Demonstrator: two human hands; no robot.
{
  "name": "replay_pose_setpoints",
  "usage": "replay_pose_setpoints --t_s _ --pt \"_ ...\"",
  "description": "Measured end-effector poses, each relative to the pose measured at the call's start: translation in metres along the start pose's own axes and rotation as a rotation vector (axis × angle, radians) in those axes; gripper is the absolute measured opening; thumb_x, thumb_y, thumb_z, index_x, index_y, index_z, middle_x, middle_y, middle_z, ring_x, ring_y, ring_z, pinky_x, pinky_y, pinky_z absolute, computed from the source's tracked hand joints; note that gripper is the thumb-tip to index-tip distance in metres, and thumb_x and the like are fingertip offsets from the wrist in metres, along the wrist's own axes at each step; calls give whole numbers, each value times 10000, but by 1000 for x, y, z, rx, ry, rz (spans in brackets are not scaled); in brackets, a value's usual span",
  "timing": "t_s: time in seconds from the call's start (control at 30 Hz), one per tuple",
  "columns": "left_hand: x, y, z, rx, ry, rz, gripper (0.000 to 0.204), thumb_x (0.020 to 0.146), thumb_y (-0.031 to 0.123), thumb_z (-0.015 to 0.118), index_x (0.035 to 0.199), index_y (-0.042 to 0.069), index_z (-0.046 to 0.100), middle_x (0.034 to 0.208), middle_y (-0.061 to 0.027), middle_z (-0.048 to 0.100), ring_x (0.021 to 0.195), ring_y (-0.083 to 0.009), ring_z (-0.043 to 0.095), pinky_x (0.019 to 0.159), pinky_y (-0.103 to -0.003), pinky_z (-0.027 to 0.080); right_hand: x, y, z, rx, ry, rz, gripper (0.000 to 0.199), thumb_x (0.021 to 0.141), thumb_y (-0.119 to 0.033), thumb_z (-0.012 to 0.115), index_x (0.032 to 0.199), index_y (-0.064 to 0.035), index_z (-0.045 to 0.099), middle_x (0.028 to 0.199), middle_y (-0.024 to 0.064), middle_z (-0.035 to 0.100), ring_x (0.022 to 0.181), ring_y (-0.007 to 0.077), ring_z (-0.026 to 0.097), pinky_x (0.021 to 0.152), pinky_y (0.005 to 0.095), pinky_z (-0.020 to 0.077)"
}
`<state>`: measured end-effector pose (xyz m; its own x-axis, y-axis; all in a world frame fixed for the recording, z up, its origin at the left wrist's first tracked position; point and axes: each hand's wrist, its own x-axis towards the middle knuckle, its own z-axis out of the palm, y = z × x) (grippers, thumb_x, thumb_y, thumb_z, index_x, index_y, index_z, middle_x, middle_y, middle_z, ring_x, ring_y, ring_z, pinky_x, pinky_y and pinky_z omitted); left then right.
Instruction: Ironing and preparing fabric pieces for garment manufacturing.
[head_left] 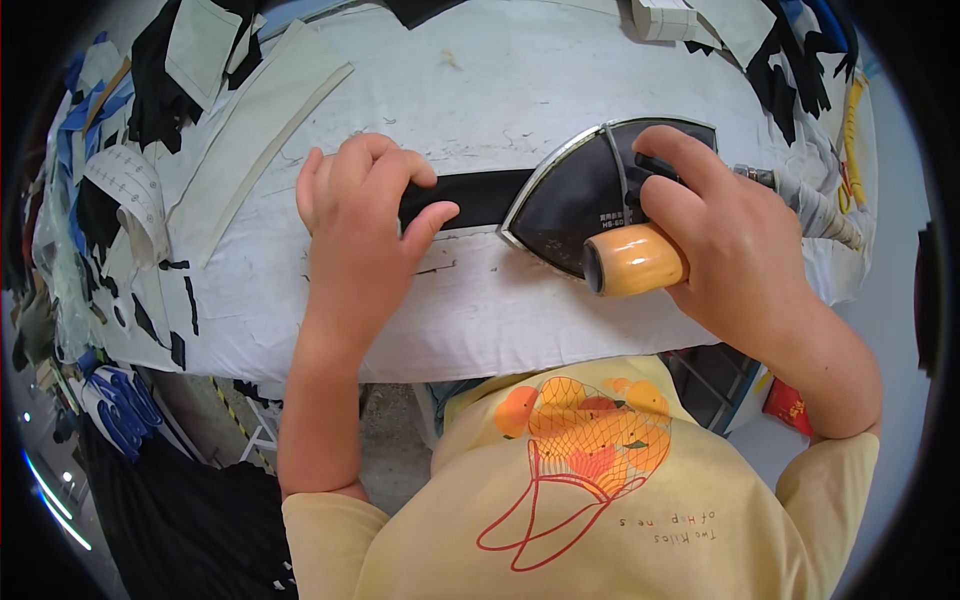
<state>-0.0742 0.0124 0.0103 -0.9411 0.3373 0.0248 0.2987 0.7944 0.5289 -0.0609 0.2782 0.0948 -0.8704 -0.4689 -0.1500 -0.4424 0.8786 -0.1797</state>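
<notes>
**A:** Top-down view here, and plenty is covered up. The right hand (725, 240) is wrapped over the iron (575, 205), fingers curled tight round its orange-ended handle (632, 260), so most of the handle and the rear of the iron's body are out of sight beneath the knuckles.

**B:** And the soleplate can't be seen at all; it faces down onto the white padded board (520, 90). Only the dark top shell and its bright metal edge show.

**A:** The left hand (360, 215) lies flat on the black fabric strip (480, 197), fingers together and bent, thumb stretched out along the strip's lower edge. It presses rather than grips. The strip's left end is lost under that palm.

**B:** The right end vanishes under the iron's nose too, so only the middle stretch is visible between hand and iron.

**A:** Direction, then: the iron's pointed tip aims toward the person's left, straight at the left thumb, just short of it. Its long axis runs left to right across the board, in line with the strip.

**B:** The grey cord (815, 205) leaves its rear to the right, and gets muddled among the scraps (790, 70) at the board's edge. Pale cut pieces (255, 130) lie to the left, well apart from the hands.
</notes>
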Motion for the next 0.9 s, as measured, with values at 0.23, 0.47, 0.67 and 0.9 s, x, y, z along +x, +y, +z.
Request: replay_pose_setpoints --t_s 0.23,0.47,0.67,0.9 --pt "2 1 -2 -34 -46 36 274 735 100 787 951 126 619 1019 -32 537 1023 -252 526 1130 -560 237 0 -1 -1 -8 6 7 226 687 -66 728 837 -78 560 1229 55 599 699 299 638 589 383 499" --pt "4 7 -7 -42 -24 -17 248 743 91 781 936 126 628 1029 -28 536 1030 -252 524 1140 -561 215 0 -1 -1 0 4 11 224 696 -87 731 841 -82 560 1220 40 602 698 293 638 587 381 499" --pt "1 4 -6 -5 -54 21 243 754 112 784 951 126 642 1028 -28 538 1026 -249 524 1134 -569 222 -1 0 -1 -12 5 4 217 704 -96 728 840 -81 560 1213 39 604 701 292 640 583 383 497" --pt "-3 -7 -3 -27 17 -45 136 826 190 742 890 112 651 998 -33 550 1001 -245 534 1123 -584 217 -1 -1 -1 -3 -7 16 231 691 -88 734 841 -75 558 1209 42 608 725 301 644 605 390 502"
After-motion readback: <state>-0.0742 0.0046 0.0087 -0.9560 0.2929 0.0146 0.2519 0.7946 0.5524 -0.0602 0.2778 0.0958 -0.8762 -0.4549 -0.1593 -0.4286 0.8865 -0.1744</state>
